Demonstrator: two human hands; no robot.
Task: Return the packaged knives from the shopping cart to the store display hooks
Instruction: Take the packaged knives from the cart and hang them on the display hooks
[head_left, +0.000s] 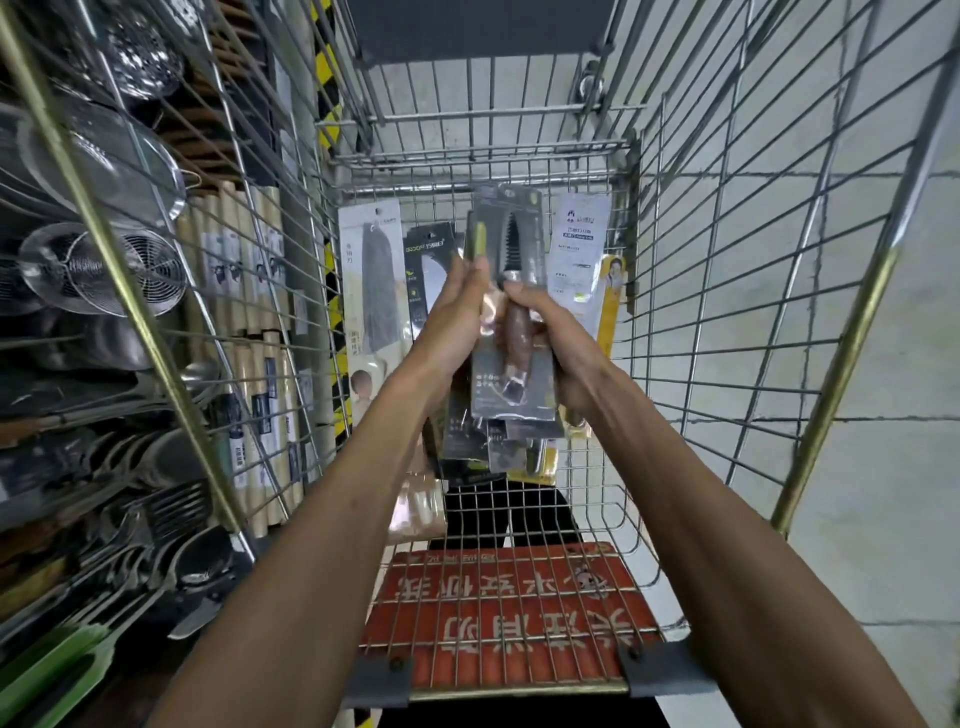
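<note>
Left hand, right hand grip knife packs inside cart.

The left forearm and right forearm reach forward and converge, bringing the wrists close together. The left hand points its fingers up and clasps the left edge of a stack of knife packs. The right hand grips the stack's right edge, thumb laid across the front, with its fingers curled behind and mostly hidden.
</note>
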